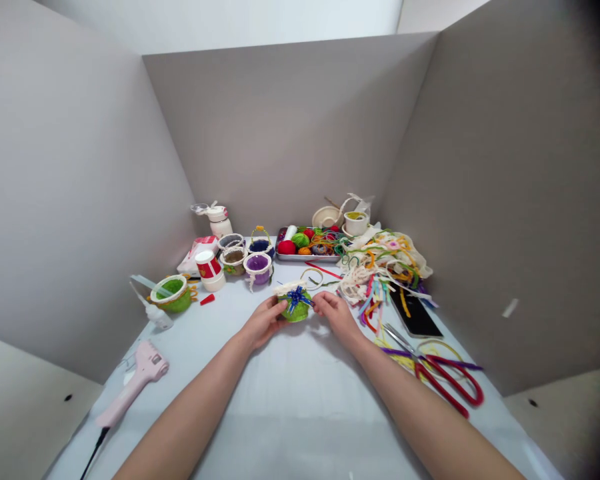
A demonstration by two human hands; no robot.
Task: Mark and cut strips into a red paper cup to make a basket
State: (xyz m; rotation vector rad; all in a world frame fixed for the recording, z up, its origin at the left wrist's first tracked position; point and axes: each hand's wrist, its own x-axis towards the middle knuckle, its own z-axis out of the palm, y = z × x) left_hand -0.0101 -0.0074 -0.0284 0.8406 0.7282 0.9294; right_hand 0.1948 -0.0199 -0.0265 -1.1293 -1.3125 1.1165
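Okay so we've got both hands up at the same little green pot [297,317], which sits in the middle of the table [290,413], straight out in front of us and between the two hands. Our left hand [267,323] has hold of it from the left side, thumb up on the front wall, while our right hand [336,313] comes in from the right with its fingertips bunched near the end of the blue bow [298,299]. Can't really tell if they're pinching a ribbon tail or just touching it, too small to make out

The relation that matters, as we see it: the bow is on the pot's near face, pointing back at us, and its longer tails spread sideways, one toward the right fingertips. So the left hand is nearer to the pot's body, the right one nearer to that ribbon end. White braided rim [286,289] is on top; whether the base touches down we can't say. Pink glue gun [143,373] is off to the left, red-handled scissors [422,361] over by the right forearm
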